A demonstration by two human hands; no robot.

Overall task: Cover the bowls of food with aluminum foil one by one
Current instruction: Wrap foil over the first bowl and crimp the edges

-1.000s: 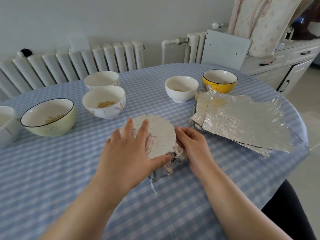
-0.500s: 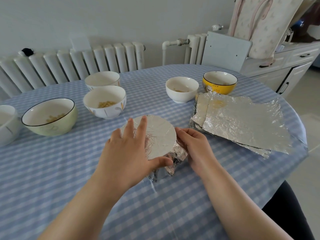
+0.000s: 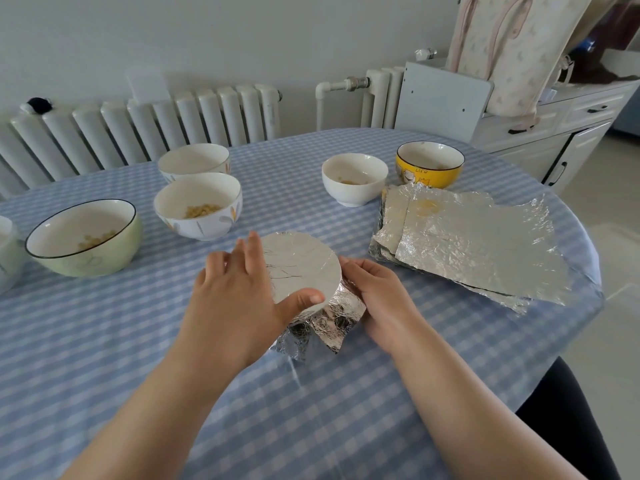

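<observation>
A foil-covered bowl (image 3: 304, 268) stands in front of me on the blue checked table (image 3: 104, 341). My left hand (image 3: 239, 299) lies over its left side, fingers spread on top and thumb on the near rim. My right hand (image 3: 377, 296) presses the foil against the bowl's right side, fingers curled round it. Loose foil flares out below the rim toward me. A stack of foil sheets (image 3: 467, 244) lies to the right. Uncovered bowls with food: a green one (image 3: 83, 237), a white patterned one (image 3: 198, 206), a small white one (image 3: 354, 178) and a yellow one (image 3: 429, 164).
Another white bowl (image 3: 194, 161) stands behind the patterned one, and part of one more bowl (image 3: 7, 251) shows at the left edge. A radiator (image 3: 138, 123) runs behind the table. A white cabinet (image 3: 554, 133) stands at the right.
My left hand has slid a little to the left on the foil top, its fingers closer together. My right hand has stayed on the bowl's right side.
</observation>
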